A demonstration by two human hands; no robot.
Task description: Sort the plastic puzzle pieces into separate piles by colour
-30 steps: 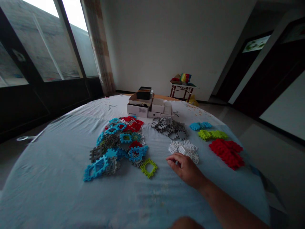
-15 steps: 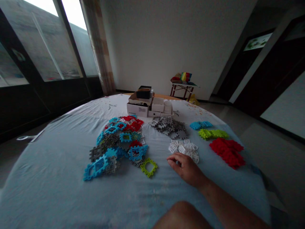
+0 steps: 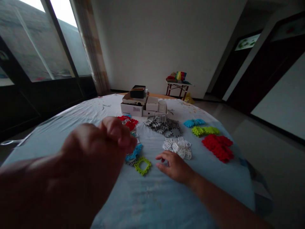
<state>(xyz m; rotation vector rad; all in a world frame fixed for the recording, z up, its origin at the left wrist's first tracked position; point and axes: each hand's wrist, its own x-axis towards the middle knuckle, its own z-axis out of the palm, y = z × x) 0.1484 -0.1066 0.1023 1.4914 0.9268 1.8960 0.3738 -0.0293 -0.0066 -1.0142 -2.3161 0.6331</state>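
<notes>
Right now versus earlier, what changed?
The left hand has come up, hiding much of the mixed pile; its grip is unclear. The right hand has opened slightly, edging left toward the green frame piece. The white pile, gray pile and red pile stayed put.

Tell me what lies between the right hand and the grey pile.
The pile of white pieces lies between the right hand and the grey pile, as the head view shows.
</notes>
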